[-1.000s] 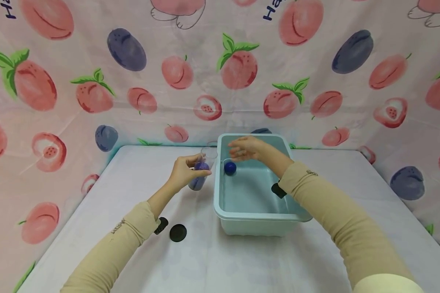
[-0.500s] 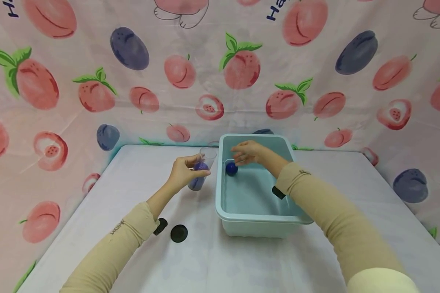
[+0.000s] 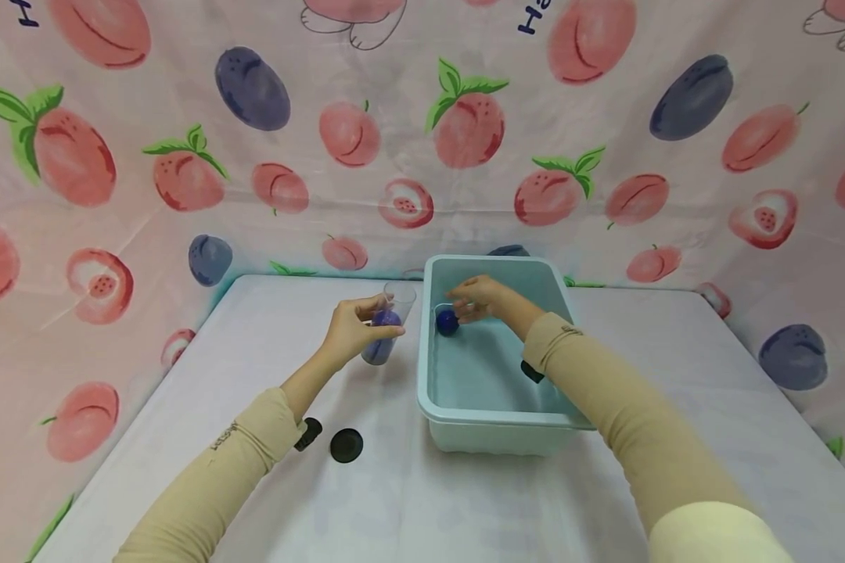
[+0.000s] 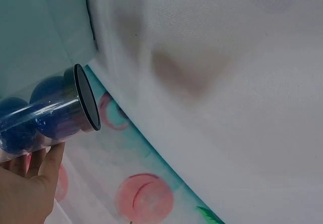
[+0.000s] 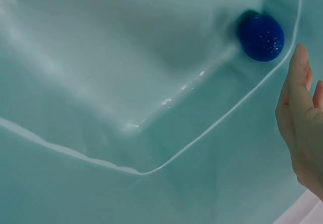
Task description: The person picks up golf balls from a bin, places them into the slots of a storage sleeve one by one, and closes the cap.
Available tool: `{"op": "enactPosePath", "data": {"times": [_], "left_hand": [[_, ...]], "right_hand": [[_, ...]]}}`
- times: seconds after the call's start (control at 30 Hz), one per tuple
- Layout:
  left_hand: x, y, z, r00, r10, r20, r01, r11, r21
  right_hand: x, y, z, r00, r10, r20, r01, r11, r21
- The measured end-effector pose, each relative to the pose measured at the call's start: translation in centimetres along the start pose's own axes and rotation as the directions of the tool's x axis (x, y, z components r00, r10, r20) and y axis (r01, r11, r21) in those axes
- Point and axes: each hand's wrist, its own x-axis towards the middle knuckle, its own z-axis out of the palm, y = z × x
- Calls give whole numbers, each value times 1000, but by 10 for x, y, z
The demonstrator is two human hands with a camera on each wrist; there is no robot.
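My left hand grips a clear plastic tube left of the tub, tilted, its open top leaning toward the tub. Blue balls sit stacked inside the tube, and a black cap closes its lower end. My right hand hovers inside the pale blue tub, fingers loosely extended and holding nothing. Close to its fingertips, a dark blue ball lies in the tub by the left wall.
A round black lid lies on the white table, near my left sleeve. Behind the table hangs a fruit-print cloth. Black wrist cameras sit at both cuffs.
My right hand has moved lower and slightly right, coming nearer the loose blue ball. The left hand keeps its grip on the tube with little movement. The head view has shifted slightly.
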Motion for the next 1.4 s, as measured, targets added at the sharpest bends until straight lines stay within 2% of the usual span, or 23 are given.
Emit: {"op": "enactPosePath", "data": {"times": [0.03, 0.1, 0.2, 0.23, 0.27, 0.47, 0.53, 0.7, 0.8, 0.93, 1.1, 1.17, 1.27, 1.37, 1.4], "left_hand": [[0, 0, 0, 1000, -3, 0, 3, 1000, 0], [0, 0, 0, 1000, -7, 1, 7, 1000, 1], [-1, 0, -1, 1000, -11, 0, 11, 1000, -1], [-1, 0, -1, 1000, -13, 2, 13, 1000, -3], [-1, 0, -1, 1000, -15, 3, 15, 1000, -6], [-3, 0, 0, 1000, -23, 8, 23, 1000, -14], [-3, -1, 0, 1000, -30, 4, 30, 999, -10], [-2, -2, -1, 999, -41, -1, 41, 999, -2], [-2, -2, -2, 999, -40, 0, 40, 999, -1], [-2, -4, -2, 999, -41, 4, 41, 999, -1], [-3, -6, -2, 999, -41, 4, 41, 999, -6], [-3, -6, -2, 999, -34, 2, 34, 999, -9], [-2, -7, -2, 1000, -24, -2, 24, 999, -25], [-2, -7, -2, 1000, -20, 1, 20, 999, -36], [-2, -7, -2, 1000, -20, 1, 20, 999, -39]], "right_hand": [[3, 3, -2, 1000, -2, 3, 2, 1000, 7], [37, 16, -13, 1000, -13, 15, 13, 1000, 25], [82, 34, -29, 999, 12, 43, -15, 998, 54], [92, 38, -31, 999, 13, 33, -15, 999, 40], [111, 45, -36, 1000, 17, 24, -18, 999, 39], [143, 59, -43, 999, 51, 10, -52, 998, 34], [148, 63, -43, 998, 67, -17, -66, 998, 6], [131, 61, -39, 990, 121, -70, -123, 992, -25], [129, 62, -38, 986, 157, -63, -158, 987, -14], [133, 71, -35, 989, 134, -59, -137, 990, -38], [171, 93, -39, 991, 124, -42, -125, 992, -25], [196, 104, -45, 995, 99, -14, -99, 995, -21], [201, 104, -43, 994, 107, -4, -107, 994, -18], [189, 97, -38, 995, 102, -11, -102, 995, -14], [182, 93, -35, 992, 122, -18, -122, 992, -9]]}}
